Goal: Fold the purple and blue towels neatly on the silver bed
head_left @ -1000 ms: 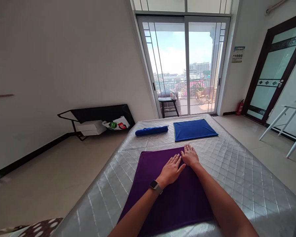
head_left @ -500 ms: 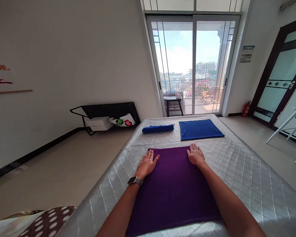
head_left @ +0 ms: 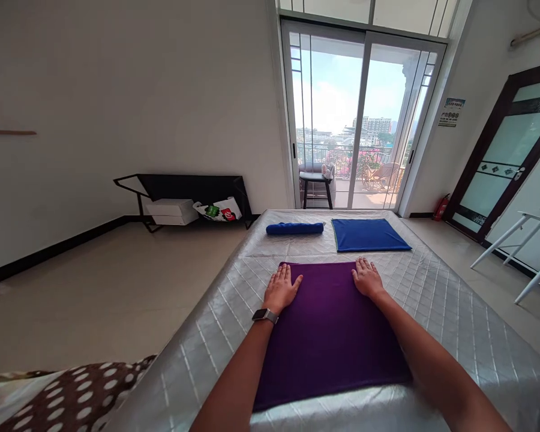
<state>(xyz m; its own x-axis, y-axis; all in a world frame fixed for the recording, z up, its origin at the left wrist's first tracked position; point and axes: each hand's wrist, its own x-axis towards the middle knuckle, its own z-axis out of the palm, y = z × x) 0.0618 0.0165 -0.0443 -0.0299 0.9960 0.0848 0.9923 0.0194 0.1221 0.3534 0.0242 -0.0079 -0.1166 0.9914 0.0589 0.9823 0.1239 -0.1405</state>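
Observation:
A purple cloth [head_left: 330, 336] lies spread flat on a silver quilted mattress [head_left: 450, 312]. My left hand [head_left: 282, 289] rests palm down on its far left corner, fingers stretched out, with a watch [head_left: 265, 315] on the wrist. On the far right corner lies my right hand [head_left: 367, 277], also flat with its fingers extended. Beyond them, a rolled blue cloth [head_left: 294, 228] sits at the left and a flat blue cloth [head_left: 371, 234] at the right, both apart from the purple one.
A black rack [head_left: 189, 187] with white boxes [head_left: 171, 212] and a printed bag [head_left: 218, 210] stands by the left wall. Brown dotted fabric [head_left: 81, 393] lies at the lower left. A white-legged table [head_left: 535, 217] stands at the right, near a fire extinguisher [head_left: 441, 207].
The camera view has tilted and shifted slightly, so the bed and cloths appear displaced. Both hands remain flat at the far corners of the purple cloth.

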